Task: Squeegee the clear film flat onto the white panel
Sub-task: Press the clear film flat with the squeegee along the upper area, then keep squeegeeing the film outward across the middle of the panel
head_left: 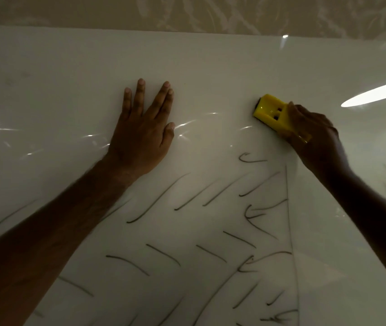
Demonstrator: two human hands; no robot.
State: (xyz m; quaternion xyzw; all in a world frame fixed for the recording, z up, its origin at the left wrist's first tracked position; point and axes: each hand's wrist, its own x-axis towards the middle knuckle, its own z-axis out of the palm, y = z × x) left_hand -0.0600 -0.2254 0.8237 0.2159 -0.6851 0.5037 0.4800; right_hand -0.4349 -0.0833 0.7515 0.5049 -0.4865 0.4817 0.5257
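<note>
A white panel [69, 67] fills most of the view, with glossy clear film [210, 118] lying over it. The film shows shiny wrinkles across the middle, to the left and right of my left hand [143, 132]. That hand lies flat on the film, palm down, fingers spread and pointing away from me. My right hand [316, 142] grips a yellow squeegee [273, 112] from behind and holds its dark front edge against the film, to the right of my left hand.
Dark curved pen strokes [187, 243] cover the near part of the panel, bounded on the right by a thin straight line [290, 231]. A patterned beige surface [187, 12] lies beyond the panel's far edge. A bright lamp reflection [375, 92] glares at the right.
</note>
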